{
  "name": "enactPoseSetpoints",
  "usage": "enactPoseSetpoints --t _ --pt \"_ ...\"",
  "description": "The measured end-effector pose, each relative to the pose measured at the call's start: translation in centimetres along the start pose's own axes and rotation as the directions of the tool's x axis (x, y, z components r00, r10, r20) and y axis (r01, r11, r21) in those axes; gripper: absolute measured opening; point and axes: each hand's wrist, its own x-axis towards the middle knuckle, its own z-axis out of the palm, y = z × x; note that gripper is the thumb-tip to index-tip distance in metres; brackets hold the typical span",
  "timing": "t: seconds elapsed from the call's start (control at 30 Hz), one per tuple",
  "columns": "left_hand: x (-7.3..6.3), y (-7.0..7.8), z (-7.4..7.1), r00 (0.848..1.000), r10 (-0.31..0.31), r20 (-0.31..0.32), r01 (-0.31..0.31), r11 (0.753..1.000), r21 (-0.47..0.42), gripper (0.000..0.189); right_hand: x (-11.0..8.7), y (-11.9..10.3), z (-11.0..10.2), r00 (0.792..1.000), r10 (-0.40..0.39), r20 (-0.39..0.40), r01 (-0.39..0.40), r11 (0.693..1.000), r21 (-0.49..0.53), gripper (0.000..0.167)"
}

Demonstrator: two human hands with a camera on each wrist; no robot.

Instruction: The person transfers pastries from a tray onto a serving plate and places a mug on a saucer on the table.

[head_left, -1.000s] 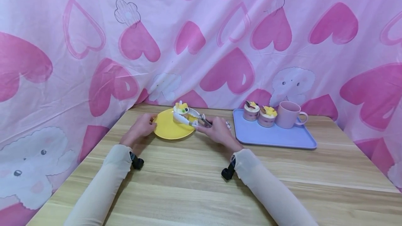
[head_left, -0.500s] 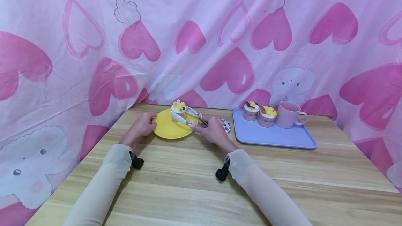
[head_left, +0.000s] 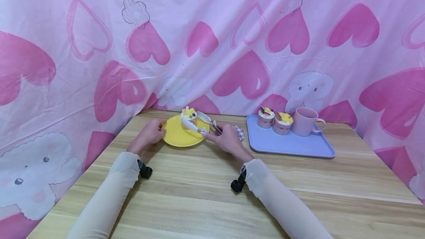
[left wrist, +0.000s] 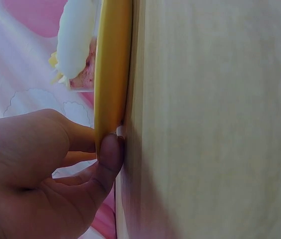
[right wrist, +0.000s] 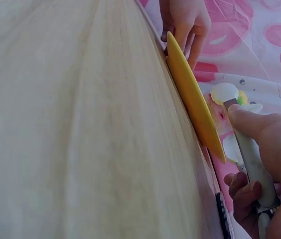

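My left hand (head_left: 148, 134) pinches the left rim of a round yellow plate (head_left: 179, 140), thumb and fingers on either side of the edge in the left wrist view. On the plate stands a small dessert cup (head_left: 189, 114) topped with cream and yellow fruit pieces. My right hand (head_left: 228, 139) grips a pair of tongs (right wrist: 252, 159) by the metal handles. Their white tips reach over the plate, one on each side of the cup. In the left wrist view a white tong tip (left wrist: 75, 40) covers part of the cup.
To the right lies a blue tray (head_left: 289, 146) bearing two more dessert cups, one with dark pieces (head_left: 265, 118) and one with yellow fruit (head_left: 283, 124), and a pink mug (head_left: 303, 121). A checked coaster (head_left: 239, 132) sits behind the right hand. A heart-print cloth (head_left: 239, 76) hangs behind the table.
My right hand has shifted slightly left with the tongs, and the dessert cup stands a little further left. More of the coaster shows. The left hand has stayed on the plate.
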Motion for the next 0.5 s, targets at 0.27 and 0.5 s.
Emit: enactPoseSetpoints --t 0.27,0.5 --pt "0.01 -0.03 -0.04 1.0 0.028 -0.008 -0.028 0.999 0.02 0.058 -0.32 0.11 -0.66 1.0 -0.004 -0.01 0.004 1.0 -0.007 0.048" --pt "-0.15 -0.06 0.0 0.999 0.043 -0.02 -0.043 0.999 0.027 0.057 -0.65 0.08 -1.02 0.999 -0.034 -0.029 0.033 0.999 -0.024 0.049"
